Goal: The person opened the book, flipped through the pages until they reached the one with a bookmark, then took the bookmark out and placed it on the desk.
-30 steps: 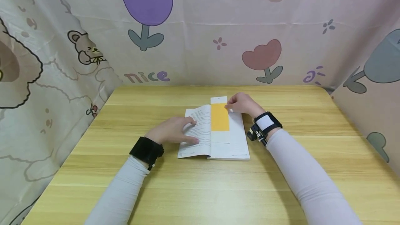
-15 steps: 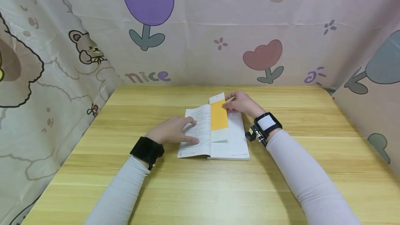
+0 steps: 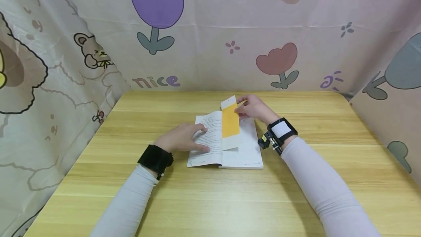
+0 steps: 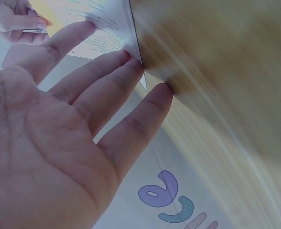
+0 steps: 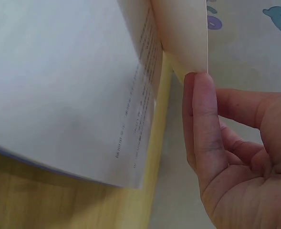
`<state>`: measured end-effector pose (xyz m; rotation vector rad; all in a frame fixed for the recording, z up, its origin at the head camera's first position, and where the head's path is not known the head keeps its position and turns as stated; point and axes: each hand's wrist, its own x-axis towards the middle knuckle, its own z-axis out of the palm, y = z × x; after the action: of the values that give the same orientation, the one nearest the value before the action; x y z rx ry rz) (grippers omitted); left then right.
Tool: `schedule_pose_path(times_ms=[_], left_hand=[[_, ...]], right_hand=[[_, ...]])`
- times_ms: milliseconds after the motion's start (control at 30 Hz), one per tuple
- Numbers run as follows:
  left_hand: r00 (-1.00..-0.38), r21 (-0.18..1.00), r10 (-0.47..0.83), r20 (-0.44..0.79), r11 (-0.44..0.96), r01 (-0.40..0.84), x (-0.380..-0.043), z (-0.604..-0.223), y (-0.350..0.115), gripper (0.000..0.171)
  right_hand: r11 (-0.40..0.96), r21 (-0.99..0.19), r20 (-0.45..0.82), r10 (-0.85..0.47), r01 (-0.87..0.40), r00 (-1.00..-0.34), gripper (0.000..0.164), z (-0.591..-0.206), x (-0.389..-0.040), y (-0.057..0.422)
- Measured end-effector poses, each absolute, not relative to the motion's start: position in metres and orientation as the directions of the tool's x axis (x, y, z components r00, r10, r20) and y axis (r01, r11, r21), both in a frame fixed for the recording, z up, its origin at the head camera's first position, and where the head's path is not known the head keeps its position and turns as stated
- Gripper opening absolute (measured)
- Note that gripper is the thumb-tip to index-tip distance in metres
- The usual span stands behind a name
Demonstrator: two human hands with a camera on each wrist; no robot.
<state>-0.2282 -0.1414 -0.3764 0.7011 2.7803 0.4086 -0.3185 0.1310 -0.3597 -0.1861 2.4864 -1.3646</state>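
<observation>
An open book with printed pages lies near the middle of the table. My left hand rests on its left page with the fingers spread; in the left wrist view the fingertips touch the page and its outer edge. A yellow-and-white bookmark-like card stands tilted along the book's fold, its top end sticking out past the far edge of the pages. My right hand pinches the card's right edge near the top. In the right wrist view the plain back of the card rises above the right page.
The light wooden table surrounds the book. A printed cloth curtain hangs behind the table and along both sides. Each wrist wears a black strap with a device.
The card was lying flat on the right page; its right edge is now lifted and its top tilted upward by my right hand. My left hand has stayed on the left page.
</observation>
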Motion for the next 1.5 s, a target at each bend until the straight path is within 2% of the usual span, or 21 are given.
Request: schedule_pose_path(times_ms=[167,367,767,1100,1333,1500], left_hand=[[-0.852,0.330,0.500,-0.153,0.839,0.433,-0.228,-0.376,-0.141,0.079],[-0.852,0.324,0.503,-0.147,0.838,0.439,-0.228,-0.377,-0.140,0.080],[-0.847,0.336,0.513,-0.141,0.829,0.447,-0.226,-0.375,-0.141,0.078],[-0.845,0.320,0.518,-0.135,0.830,0.458,-0.228,-0.377,-0.141,0.079],[-0.845,0.318,0.517,-0.134,0.830,0.458,-0.227,-0.377,-0.140,0.078],[-0.842,0.327,0.524,-0.129,0.824,0.463,-0.226,-0.375,-0.140,0.078]], right_hand=[[0.531,-0.848,-0.149,-0.268,-0.017,-0.952,0.038,-0.353,-0.318,0.142],[0.503,-0.864,-0.150,-0.261,-0.001,-0.954,0.038,-0.346,-0.322,0.163],[0.570,-0.821,-0.109,-0.195,-0.022,-0.975,0.037,-0.336,-0.330,0.207],[0.628,-0.778,-0.100,-0.159,-0.023,-0.982,0.038,-0.342,-0.334,0.251],[0.715,-0.699,-0.131,-0.108,0.014,-0.986,0.038,-0.351,-0.334,0.273],[0.820,-0.572,-0.122,-0.098,-0.011,-0.988,0.038,-0.358,-0.333,0.279]])
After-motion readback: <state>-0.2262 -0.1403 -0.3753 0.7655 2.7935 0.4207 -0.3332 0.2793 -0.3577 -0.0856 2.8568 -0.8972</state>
